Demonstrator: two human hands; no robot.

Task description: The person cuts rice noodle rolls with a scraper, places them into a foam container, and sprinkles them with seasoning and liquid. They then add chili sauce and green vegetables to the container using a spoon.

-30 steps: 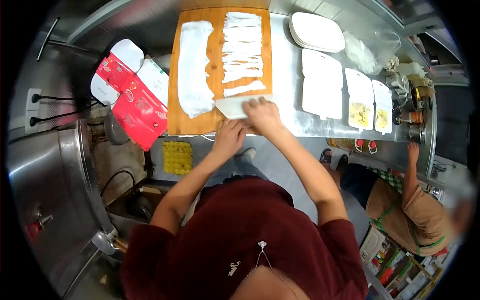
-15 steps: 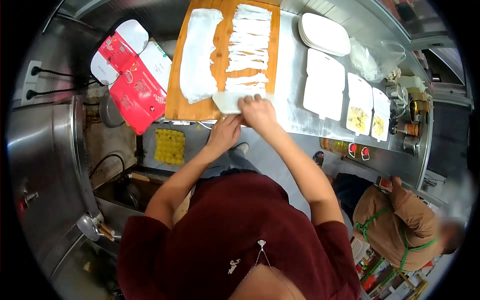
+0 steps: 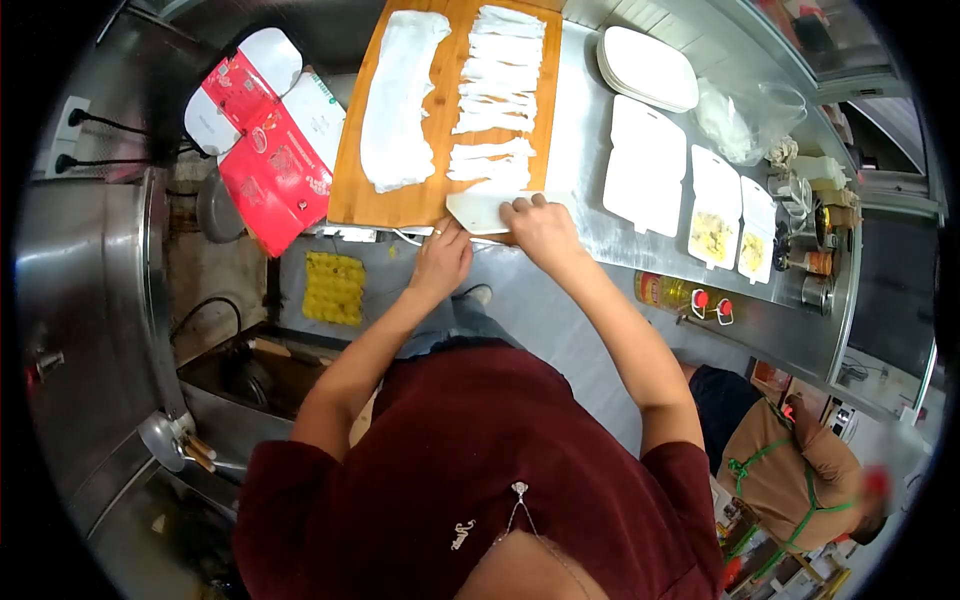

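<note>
A wooden cutting board [image 3: 436,95] lies on the steel counter. On it are a long white sheet of dough [image 3: 398,100] at the left and several cut white strips [image 3: 495,95] at the right. My right hand [image 3: 540,228] grips a white flat scraper [image 3: 480,211] at the board's near edge, just below the last strip. My left hand [image 3: 442,259] rests at the board's near edge, fingertips touching the scraper's left end.
Red and white cartons [image 3: 270,150] lie left of the board. White foam boxes [image 3: 645,165], two open ones with food [image 3: 713,232], stacked lids [image 3: 648,68] and a plastic bag [image 3: 745,115] line the counter to the right. Another person in a brown shirt [image 3: 790,470] stands at lower right.
The scraper and my right hand have slid toward the near edge, leaving one more cut strip on the board. The other person has moved away from the counter, toward the lower right.
</note>
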